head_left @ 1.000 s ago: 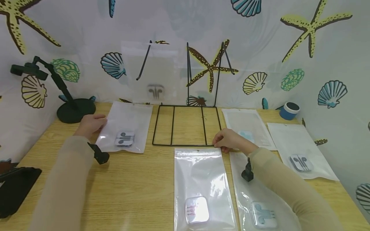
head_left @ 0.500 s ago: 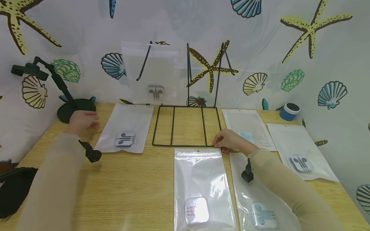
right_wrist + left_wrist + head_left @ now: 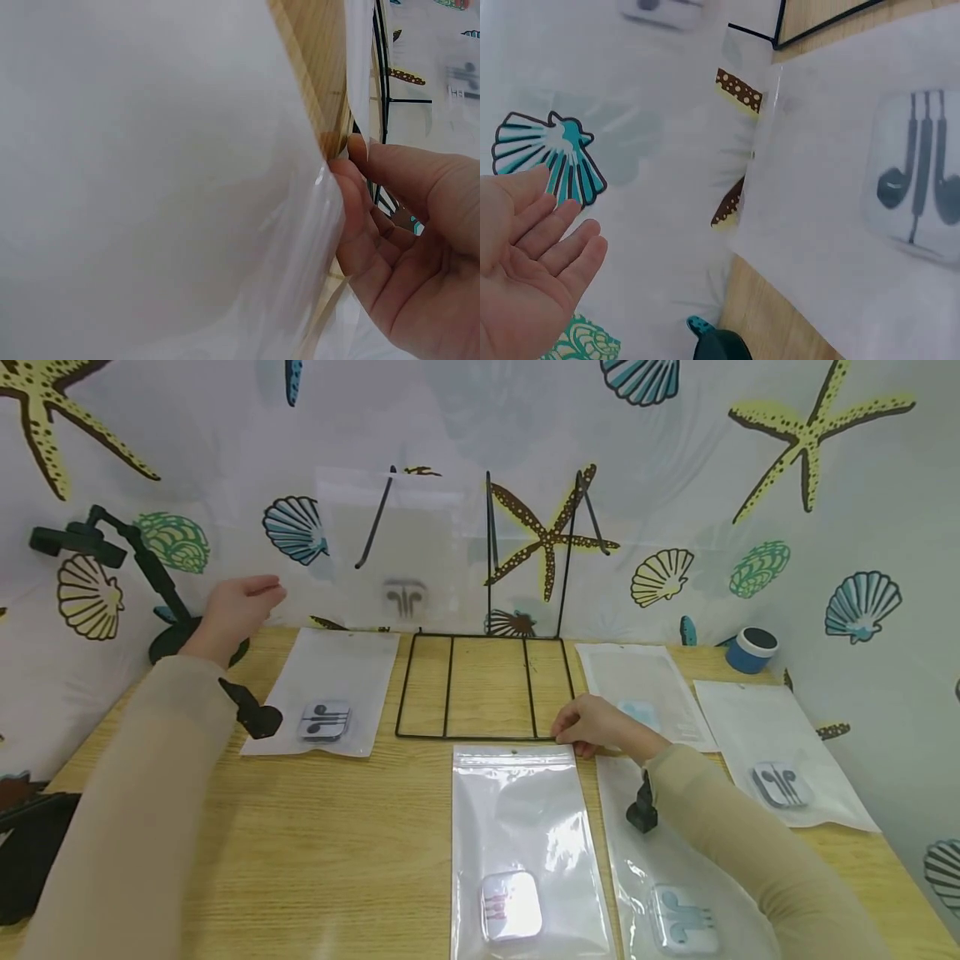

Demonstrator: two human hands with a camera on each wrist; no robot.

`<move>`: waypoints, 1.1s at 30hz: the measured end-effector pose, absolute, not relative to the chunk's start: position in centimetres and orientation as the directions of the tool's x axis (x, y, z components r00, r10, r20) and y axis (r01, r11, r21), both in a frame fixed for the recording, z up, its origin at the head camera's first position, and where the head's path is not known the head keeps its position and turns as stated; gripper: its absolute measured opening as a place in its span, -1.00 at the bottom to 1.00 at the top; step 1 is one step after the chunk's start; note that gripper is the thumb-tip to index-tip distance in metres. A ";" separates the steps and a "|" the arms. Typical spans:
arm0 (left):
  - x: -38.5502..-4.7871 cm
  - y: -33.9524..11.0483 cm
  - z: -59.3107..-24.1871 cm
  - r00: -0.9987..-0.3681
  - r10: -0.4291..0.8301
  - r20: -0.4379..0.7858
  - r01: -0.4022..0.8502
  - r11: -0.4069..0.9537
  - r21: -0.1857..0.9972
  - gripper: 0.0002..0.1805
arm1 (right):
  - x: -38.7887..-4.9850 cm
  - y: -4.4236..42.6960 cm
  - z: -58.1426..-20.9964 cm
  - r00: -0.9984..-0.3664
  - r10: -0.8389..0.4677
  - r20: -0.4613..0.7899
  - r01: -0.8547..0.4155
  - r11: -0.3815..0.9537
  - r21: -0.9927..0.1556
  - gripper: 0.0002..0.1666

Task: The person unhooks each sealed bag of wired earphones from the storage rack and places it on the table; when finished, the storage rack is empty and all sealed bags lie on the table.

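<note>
My left hand [image 3: 236, 610] is raised above the back left of the table, fingers extended and holding nothing. In the left wrist view its palm [image 3: 532, 270] shows, with the fingers slightly bent. Below and right of it lies a white zip bag [image 3: 352, 668] with boxed earphones [image 3: 324, 721] inside. My right hand [image 3: 596, 725] pinches the front right corner of a black wire display rack [image 3: 487, 738]. In the right wrist view the thumb and forefinger [image 3: 349, 187] meet beside a bag's edge, and the rack's corner is mostly hidden. One bag of earphones [image 3: 405, 597] hangs on the rack's left hook.
A clear-fronted earphone bag [image 3: 517, 810] lies in front of the rack, with another bag [image 3: 622, 827] under my right forearm. Two more bags [image 3: 637, 664] lie at the right. A black stand [image 3: 168, 639] is behind my left hand; a blue jar [image 3: 752, 649] stands back right.
My left hand has left the edge of the left bag, moved left, then risen in front of the curtain. My right hand stays at the rack's corner.
</note>
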State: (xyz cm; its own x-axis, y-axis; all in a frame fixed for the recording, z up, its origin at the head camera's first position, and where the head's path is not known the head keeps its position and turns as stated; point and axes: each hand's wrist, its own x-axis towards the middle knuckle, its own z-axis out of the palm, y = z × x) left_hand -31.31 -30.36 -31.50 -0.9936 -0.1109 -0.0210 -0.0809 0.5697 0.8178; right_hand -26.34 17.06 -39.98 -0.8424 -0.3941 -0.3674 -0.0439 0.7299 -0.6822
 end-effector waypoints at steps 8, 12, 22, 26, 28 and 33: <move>-31.6 -25.9 -29.5 -0.999 0.016 0.045 0.047 0.537 0.842 -0.23 | -26.4 17.1 -40.1 -0.840 -0.386 -0.381 -0.031 0.735 -0.677 -0.94; -31.8 -24.5 -29.1 -0.997 0.061 0.051 0.076 0.517 0.853 -0.19 | -26.4 17.1 -40.1 -0.838 -0.388 -0.383 -0.029 0.732 -0.680 -0.94; -32.7 -23.4 -29.2 -0.997 0.018 0.080 0.079 0.477 0.876 -0.25 | -26.5 17.0 -40.1 -0.840 -0.391 -0.376 -0.036 0.731 -0.681 -0.93; -32.5 -23.1 -29.4 -0.987 -0.077 0.142 0.094 0.443 0.892 -0.41 | -26.4 17.0 -40.1 -0.841 -0.388 -0.377 -0.033 0.733 -0.680 -0.93; -32.4 -23.0 -29.4 -0.982 -0.099 0.160 0.106 0.411 0.906 -0.45 | -26.4 17.0 -40.0 -0.842 -0.385 -0.377 -0.032 0.735 -0.677 -0.93; -32.3 -22.7 -29.3 -0.987 -0.105 0.122 0.086 0.295 0.952 -0.49 | -26.5 17.0 -40.0 -0.842 -0.388 -0.374 -0.037 0.734 -0.678 -0.94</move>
